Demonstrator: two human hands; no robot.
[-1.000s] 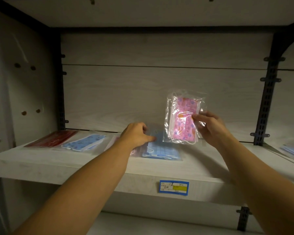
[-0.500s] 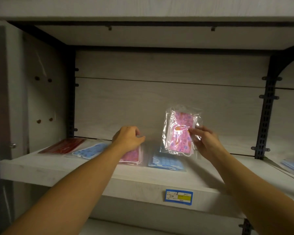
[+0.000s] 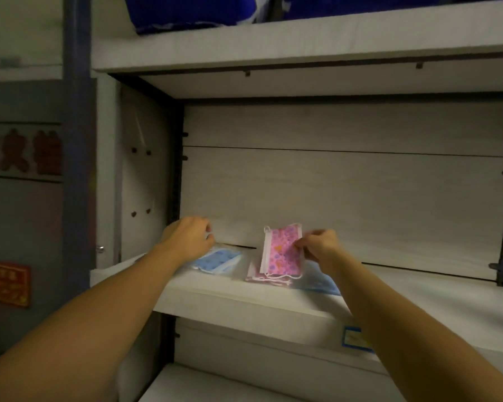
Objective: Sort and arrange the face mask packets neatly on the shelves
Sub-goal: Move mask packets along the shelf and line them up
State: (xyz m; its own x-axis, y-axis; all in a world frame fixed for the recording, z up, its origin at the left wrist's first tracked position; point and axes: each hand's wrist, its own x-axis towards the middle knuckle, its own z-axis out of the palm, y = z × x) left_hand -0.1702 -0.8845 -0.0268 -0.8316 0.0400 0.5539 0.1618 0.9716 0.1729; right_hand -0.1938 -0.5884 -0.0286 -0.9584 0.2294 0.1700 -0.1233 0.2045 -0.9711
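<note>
Between the right hand's (image 3: 320, 248) thumb and curled fingers, a pink packet (image 3: 282, 250) is pinched by its right edge and held upright, its lower edge just above another pink packet (image 3: 262, 275) lying flat on the shelf (image 3: 244, 300). Left of that flat pink packet, the left hand (image 3: 188, 237) reaches in with its fingers curled down over the far end of a blue packet (image 3: 215, 261); whether they grip it or only press on it, I cannot tell, since the fingertips are blurred. Right of the flat pink packet, partly behind the right wrist, lies a second blue packet (image 3: 317, 281). Above all this, an upper shelf (image 3: 302, 39) carries dark blue goods (image 3: 192, 13), and below the flat pink packet's shelf a price label (image 3: 353, 338) shows on the front edge. By my judgement the sorting is midway: one pink packet is laid down, its match is about to join it, and the two blue packets, well apart, remain to be brought together.
</note>
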